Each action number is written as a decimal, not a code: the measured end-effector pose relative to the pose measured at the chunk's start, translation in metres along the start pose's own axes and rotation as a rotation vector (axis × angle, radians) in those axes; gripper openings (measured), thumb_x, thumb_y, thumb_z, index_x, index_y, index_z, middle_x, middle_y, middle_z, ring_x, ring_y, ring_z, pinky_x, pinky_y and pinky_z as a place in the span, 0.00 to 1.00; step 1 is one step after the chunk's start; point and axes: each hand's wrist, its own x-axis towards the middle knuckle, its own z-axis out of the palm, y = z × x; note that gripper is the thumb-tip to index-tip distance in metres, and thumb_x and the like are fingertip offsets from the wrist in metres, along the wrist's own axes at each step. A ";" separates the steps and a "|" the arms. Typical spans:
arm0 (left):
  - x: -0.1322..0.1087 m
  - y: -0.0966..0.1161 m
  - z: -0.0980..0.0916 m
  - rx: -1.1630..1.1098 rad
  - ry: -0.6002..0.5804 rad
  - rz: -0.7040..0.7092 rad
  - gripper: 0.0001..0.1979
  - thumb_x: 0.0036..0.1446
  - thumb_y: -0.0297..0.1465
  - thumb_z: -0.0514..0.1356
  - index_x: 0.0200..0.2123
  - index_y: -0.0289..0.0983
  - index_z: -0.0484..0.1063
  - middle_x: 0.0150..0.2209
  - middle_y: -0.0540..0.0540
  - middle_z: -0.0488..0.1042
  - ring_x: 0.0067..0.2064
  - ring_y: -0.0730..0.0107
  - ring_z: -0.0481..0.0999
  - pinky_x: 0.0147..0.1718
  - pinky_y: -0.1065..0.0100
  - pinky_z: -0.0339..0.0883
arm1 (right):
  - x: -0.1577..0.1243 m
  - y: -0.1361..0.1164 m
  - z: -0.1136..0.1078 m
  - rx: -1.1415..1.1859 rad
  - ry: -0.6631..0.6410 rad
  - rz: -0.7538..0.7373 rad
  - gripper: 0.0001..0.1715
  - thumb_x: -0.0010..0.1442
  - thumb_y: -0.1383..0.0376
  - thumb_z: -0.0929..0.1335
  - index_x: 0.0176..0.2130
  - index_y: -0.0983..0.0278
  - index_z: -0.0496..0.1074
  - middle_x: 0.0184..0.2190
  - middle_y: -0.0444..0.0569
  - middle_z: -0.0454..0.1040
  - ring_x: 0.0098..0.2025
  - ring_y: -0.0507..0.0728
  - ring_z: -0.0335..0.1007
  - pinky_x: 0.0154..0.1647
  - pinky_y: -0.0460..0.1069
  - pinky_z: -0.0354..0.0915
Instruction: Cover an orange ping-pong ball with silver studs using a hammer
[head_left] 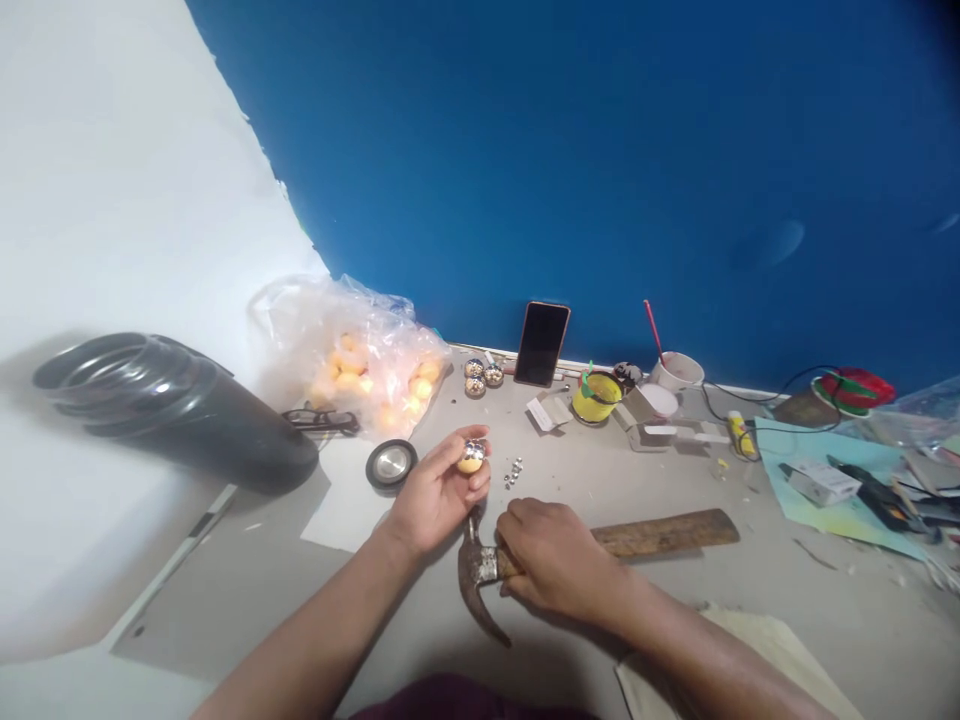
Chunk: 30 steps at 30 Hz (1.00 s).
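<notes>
Head view: left hand point(439, 492) pinching small yellow ball studded with silver beads point(472, 457) just above grey tabletop point(675, 600); right hand point(559, 560) closing around rusty claw hammer with worn wooden handle point(660, 533) near its head, lying on tabletop; loose silver beads point(514, 472) sitting just beside ball; black phone point(541, 343) leaning against blue wall point(600, 150).

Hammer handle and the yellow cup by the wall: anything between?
Head view: small silver studs lie on the table between hammer and yellow cup; otherwise bare.

One hammer point(525, 565), one phone point(541, 343), two cups — yellow cup point(596, 397) and white cup point(676, 371) — three shiny balls point(482, 377).
</notes>
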 end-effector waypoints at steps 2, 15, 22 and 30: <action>-0.001 0.000 -0.001 0.024 -0.026 0.007 0.09 0.60 0.29 0.61 0.43 0.34 0.77 0.35 0.43 0.74 0.24 0.77 0.66 0.22 0.73 0.58 | 0.000 -0.001 0.001 0.004 -0.003 -0.007 0.22 0.58 0.51 0.74 0.42 0.65 0.73 0.41 0.54 0.76 0.42 0.62 0.72 0.37 0.52 0.59; -0.001 -0.005 -0.006 0.060 -0.132 -0.058 0.04 0.60 0.29 0.61 0.33 0.36 0.74 0.15 0.53 0.64 0.13 0.81 0.49 0.15 0.76 0.46 | 0.014 0.036 -0.008 0.042 0.327 0.331 0.15 0.67 0.62 0.68 0.53 0.64 0.71 0.51 0.58 0.72 0.54 0.63 0.67 0.49 0.52 0.65; -0.001 -0.007 0.003 0.046 -0.103 -0.079 0.26 0.63 0.50 0.58 0.28 0.32 0.73 0.31 0.45 0.73 0.18 0.82 0.60 0.19 0.73 0.53 | 0.025 0.044 0.000 -0.096 0.235 0.319 0.13 0.68 0.57 0.68 0.48 0.61 0.74 0.50 0.57 0.71 0.53 0.64 0.67 0.44 0.51 0.67; 0.001 -0.005 -0.004 0.068 -0.124 -0.119 0.29 0.65 0.54 0.53 0.30 0.33 0.74 0.22 0.51 0.67 0.14 0.82 0.56 0.16 0.74 0.48 | 0.027 0.054 0.015 -0.123 0.250 0.284 0.15 0.73 0.64 0.61 0.41 0.62 0.76 0.44 0.55 0.75 0.47 0.58 0.70 0.37 0.48 0.62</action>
